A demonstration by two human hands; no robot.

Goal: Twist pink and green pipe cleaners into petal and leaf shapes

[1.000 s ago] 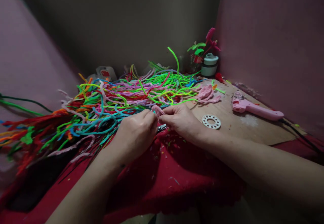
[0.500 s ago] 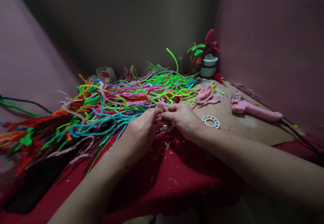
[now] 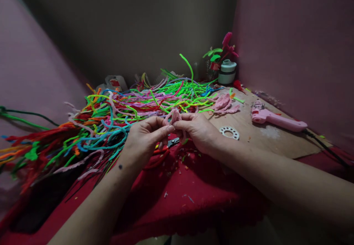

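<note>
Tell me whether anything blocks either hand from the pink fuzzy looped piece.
Nothing visible does. The right hand pinches the pink fuzzy looped piece; the left hand is right at it, its grip unclear. The metal-headed tool with red handles lies below the hands, not between.

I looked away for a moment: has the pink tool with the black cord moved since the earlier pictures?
No. Against the white ring and the brown board, the pink tool keeps its place; the view shifts slightly.
</note>
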